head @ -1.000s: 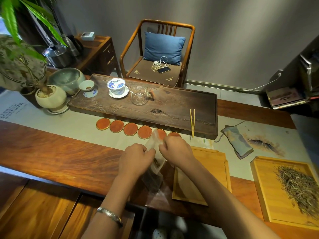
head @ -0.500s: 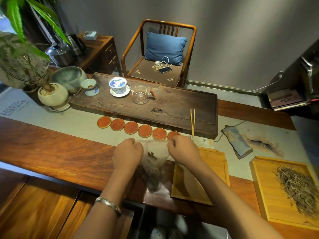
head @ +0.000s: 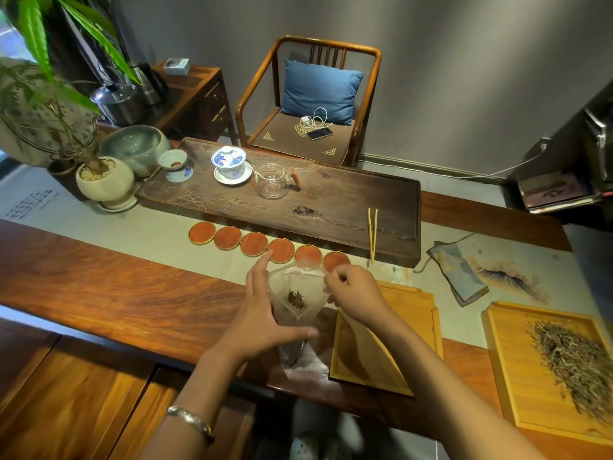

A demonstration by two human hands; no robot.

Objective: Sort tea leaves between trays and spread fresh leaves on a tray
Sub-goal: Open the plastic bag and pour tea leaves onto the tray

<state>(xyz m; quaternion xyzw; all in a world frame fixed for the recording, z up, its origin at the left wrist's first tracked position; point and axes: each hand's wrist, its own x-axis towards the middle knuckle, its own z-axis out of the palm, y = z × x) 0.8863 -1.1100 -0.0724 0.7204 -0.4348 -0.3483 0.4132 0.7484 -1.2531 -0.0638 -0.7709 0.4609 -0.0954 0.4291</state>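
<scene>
**A:** So the step here is getting that clear bag [head: 297, 302] open so the leaves can go onto the empty bamboo tray [head: 411, 313], right? Any tips?

**B:** Yeah, looks that way to me. The right hand [head: 353, 295] has its fingers pinched narrow on the bag's top edge, and the left hand [head: 265, 313] is spread wide, cupping the bag's side with the thumb across the lower part. I'd keep that cupping hand under the weight and pull the mouth apart slowly. The film looks thin and floppy, so a quick tug could flick leaves onto the desk. There's only a small dark clump of tea leaves [head: 296, 299] visible through the film, with more dark stuff lower down that I can't make out.

**A:** Where's everything sitting?

**B:** The bag is held up near the front edge of the desk, just beside the empty tray's left side. The other tray [head: 497, 360] with the pale leaf pile [head: 574, 356] is toward the desk's right end, untouched.

**A:** Anything changed from half a second ago?

**B:** The left hand was closed on the bag then; now it's opened flat against it. The bag itself looks more spread, so the clump shows clearer. The trays haven't moved.
</scene>
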